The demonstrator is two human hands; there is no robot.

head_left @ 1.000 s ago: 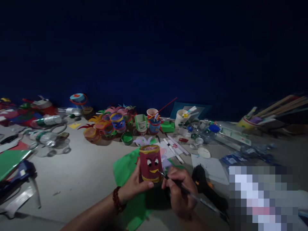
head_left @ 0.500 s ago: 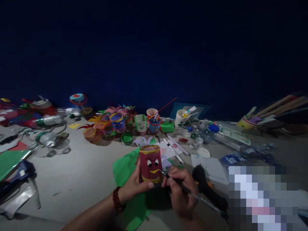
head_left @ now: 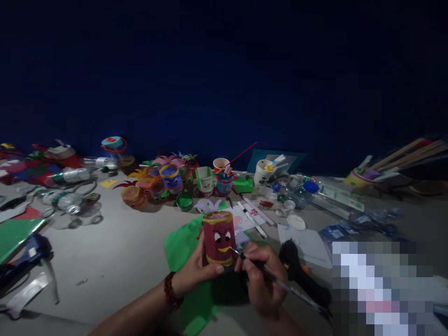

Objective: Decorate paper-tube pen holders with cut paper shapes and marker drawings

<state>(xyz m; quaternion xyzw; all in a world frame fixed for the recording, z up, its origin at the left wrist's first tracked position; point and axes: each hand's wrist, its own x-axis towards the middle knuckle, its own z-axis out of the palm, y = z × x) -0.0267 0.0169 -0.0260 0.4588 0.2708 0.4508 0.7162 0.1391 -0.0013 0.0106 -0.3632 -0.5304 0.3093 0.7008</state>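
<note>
Your left hand (head_left: 196,270) grips the cup (head_left: 214,239) near the desk's (head_left: 126,252) front edge, maybe to steady it while your right hand (head_left: 264,275) pinches the brush (head_left: 238,253) at its yellow mouth.

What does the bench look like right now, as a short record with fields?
Left hand: holds the dark red cup upright, thumb low on its front
Right hand: grips the thin brush like a pen
Brush tip: at the right end of the cup's yellow mouth; contact cannot be told
Under the hands: green sheet
Behind the cup: open green pot, decorated blue cup
Far left: clear bottle, lying down
Right: black tool, partly hidden
Lower right corner: pixelated, unreadable
</note>
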